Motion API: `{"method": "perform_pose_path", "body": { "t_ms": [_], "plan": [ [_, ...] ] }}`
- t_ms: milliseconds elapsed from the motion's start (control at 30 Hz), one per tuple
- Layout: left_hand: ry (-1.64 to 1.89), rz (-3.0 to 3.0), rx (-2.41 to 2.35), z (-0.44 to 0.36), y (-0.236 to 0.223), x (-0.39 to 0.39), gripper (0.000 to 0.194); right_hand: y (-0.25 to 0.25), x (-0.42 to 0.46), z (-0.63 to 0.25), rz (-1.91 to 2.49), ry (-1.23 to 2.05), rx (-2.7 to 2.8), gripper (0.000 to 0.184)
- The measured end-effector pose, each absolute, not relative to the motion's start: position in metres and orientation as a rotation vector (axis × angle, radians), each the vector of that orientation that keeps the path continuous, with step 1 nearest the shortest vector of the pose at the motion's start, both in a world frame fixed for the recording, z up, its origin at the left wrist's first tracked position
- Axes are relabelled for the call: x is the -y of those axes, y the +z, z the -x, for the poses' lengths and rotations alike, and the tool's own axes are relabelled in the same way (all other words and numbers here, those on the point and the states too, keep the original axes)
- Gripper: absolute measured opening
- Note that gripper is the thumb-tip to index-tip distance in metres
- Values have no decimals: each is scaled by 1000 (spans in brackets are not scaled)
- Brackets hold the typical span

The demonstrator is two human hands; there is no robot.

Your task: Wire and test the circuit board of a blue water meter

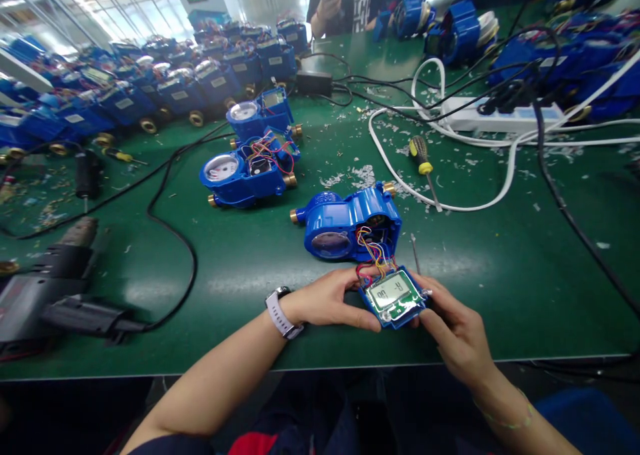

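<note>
A blue water meter (327, 231) lies on the green table in front of me, its side housing uncovered, with several coloured wires (373, 245) running out. These wires lead to a display module (393, 295), a green circuit board with a lit LCD in a blue frame. My left hand (335, 300) is closed on the module's left side, thumb along the near edge. At its right edge, the fingers of my right hand (455, 325) pinch the frame. Just beyond those fingers a thin metal shaft (415, 253) shows; its other end is hidden.
Two more meters (240, 181) sit farther left, before rows of blue meters (180, 88). A heat gun (55, 295) lies at left. A yellow-black screwdriver (421, 158), white cable (510, 181) and power strip (500, 113) lie at right. A person (327, 5) is across the table.
</note>
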State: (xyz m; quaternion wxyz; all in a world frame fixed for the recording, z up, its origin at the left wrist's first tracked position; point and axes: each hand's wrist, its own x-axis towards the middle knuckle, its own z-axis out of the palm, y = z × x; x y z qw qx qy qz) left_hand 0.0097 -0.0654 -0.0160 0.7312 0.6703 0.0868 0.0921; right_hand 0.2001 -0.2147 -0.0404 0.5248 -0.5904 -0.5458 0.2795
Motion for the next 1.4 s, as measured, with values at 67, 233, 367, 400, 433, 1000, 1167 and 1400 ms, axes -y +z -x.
{"method": "perform_pose_path", "body": {
  "t_ms": [67,233,367,400,433,1000,1167,1400],
  "plan": [
    [220,-1470,-201,-11,-16,65,75,-39,214,-202,1386,703,1318,37],
    [192,-1516,-241,-19,-17,64,95,-34,211,-208,1399,835,1278,36],
    [112,-1509,-166,-25,-17,64,111,-31,207,-214,1398,872,1343,38],
    [110,-1497,-155,-27,-17,63,110,-31,206,-215,1397,873,1362,38],
    [116,-1490,-147,-28,-17,63,107,-31,206,-215,1396,877,1374,38],
    [81,-1458,-144,-43,-17,58,102,-25,245,-233,1622,685,1142,20],
    [80,-1474,-140,-32,-16,55,89,-6,258,-229,1690,614,1404,23],
    [152,-1586,-143,-21,-16,57,81,4,281,-230,1641,690,1690,25]
  ]
}}
